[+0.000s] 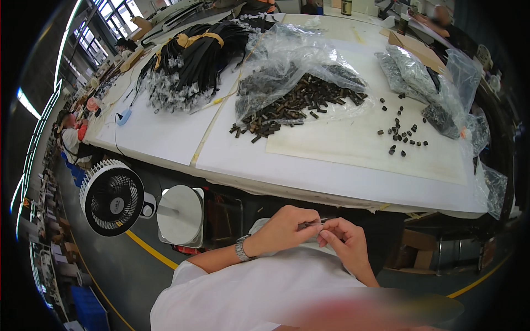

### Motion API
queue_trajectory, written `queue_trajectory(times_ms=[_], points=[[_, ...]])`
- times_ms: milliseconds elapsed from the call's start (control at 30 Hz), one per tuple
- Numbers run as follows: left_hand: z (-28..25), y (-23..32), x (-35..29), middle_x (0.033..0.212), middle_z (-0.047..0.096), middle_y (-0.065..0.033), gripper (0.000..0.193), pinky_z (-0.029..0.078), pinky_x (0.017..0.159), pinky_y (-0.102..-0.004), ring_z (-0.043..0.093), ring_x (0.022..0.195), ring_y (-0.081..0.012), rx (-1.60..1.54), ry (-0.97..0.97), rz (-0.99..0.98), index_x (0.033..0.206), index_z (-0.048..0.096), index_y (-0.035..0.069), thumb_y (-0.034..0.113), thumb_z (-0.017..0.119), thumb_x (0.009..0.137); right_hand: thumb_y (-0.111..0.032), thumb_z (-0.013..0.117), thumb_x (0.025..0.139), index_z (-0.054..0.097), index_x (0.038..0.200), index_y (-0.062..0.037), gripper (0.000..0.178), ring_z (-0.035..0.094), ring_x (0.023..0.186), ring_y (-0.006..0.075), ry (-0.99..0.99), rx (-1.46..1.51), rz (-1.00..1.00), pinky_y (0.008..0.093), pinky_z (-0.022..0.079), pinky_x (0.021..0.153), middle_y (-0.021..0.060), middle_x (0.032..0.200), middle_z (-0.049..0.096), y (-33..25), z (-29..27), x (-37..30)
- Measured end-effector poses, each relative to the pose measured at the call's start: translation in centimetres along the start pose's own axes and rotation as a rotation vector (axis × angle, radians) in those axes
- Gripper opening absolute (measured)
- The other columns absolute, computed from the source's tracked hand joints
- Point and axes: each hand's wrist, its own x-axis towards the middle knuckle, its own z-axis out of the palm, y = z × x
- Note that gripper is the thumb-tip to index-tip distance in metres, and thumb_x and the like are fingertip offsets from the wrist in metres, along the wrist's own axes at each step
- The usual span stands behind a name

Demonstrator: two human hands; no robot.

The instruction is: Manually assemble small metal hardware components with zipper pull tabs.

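Note:
My left hand (287, 227), with a metal watch (241, 249) at its wrist, is closed in front of my body, just off the table's near edge. A small, thin dark piece shows between its fingers, too small to name. My right hand (346, 243) meets it fingertip to fingertip, its thumb and fingers pinched together. What the right fingers hold is hidden. Beyond both hands, a heap of short dark brown cylinders (309, 96) spills from a clear plastic bag (292, 44) on the table. Several small black caps (396, 131) lie scattered to the right.
A bundle of black straps (199, 58) tied with a yellow band lies at the table's far left. Filled plastic bags (411, 71) sit at the right end of the white table (331, 171). A fan (115, 198) and a round white stool top (181, 215) stand at the left.

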Motion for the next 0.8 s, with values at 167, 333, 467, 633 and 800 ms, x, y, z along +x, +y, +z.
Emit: queue_trajectory(times_ms=[167, 333, 467, 633, 800], points=[[0.7, -0.8, -0.5, 0.07, 0.061, -0.0055, 0.017, 0.038, 0.055, -0.0281, 0.048, 0.06, -0.0088, -0.128, 0.057, -0.042, 0.091, 0.069, -0.002, 0.014, 0.071, 0.098, 0.001, 0.073, 0.096, 0.069, 0.103, 0.0034, 0.008, 0.072, 0.08, 0.0136, 0.153, -0.105, -0.071, 0.0278, 0.058, 0.075, 0.0099, 0.093, 0.074, -0.2, 0.8, -0.2], [1.8, -1.3, -1.0, 0.07, 0.064, -0.0085, 0.016, 0.042, 0.054, -0.0298, 0.052, 0.057, -0.0145, 0.02, 0.193, 0.123, 0.088, 0.069, -0.001, 0.013, 0.073, 0.095, 0.004, 0.074, 0.094, 0.065, 0.099, 0.0023, 0.01, 0.072, 0.077, 0.0115, 0.14, -0.359, -0.134, 0.0259, 0.056, 0.072, 0.0067, 0.087, 0.073, -0.4, 1.1, -0.3], [2.5, -1.8, -1.3, 0.071, 0.065, -0.0102, 0.015, 0.044, 0.055, -0.0321, 0.055, 0.057, -0.0187, 0.057, 0.188, 0.12, 0.088, 0.069, 0.0, 0.012, 0.073, 0.094, 0.0, 0.075, 0.096, 0.066, 0.102, 0.0024, 0.011, 0.072, 0.079, 0.0134, 0.107, -0.353, 0.004, 0.0274, 0.057, 0.074, 0.0094, 0.09, 0.073, -0.2, 1.0, -0.4], [2.4, -1.9, -1.1, 0.074, 0.066, -0.0109, 0.013, 0.046, 0.057, -0.0324, 0.059, 0.061, -0.0186, 0.105, 0.139, 0.141, 0.091, 0.068, -0.001, 0.011, 0.072, 0.095, -0.001, 0.071, 0.099, 0.065, 0.102, 0.0018, 0.007, 0.07, 0.081, 0.0113, 0.091, -0.02, 0.065, 0.0253, 0.056, 0.075, 0.0056, 0.091, 0.072, 1.8, 0.8, -0.3], [2.0, -1.5, -1.1, 0.08, 0.067, -0.0064, 0.01, 0.046, 0.063, -0.0277, 0.058, 0.069, -0.0109, -0.182, 0.14, 0.019, 0.102, 0.07, 0.0, 0.009, 0.071, 0.097, -0.006, 0.07, 0.101, 0.066, 0.103, -0.0005, 0.007, 0.069, 0.084, 0.0122, -0.012, 0.281, 0.142, 0.029, 0.057, 0.08, 0.0063, 0.093, 0.072, 2.0, -0.2, 0.6]])
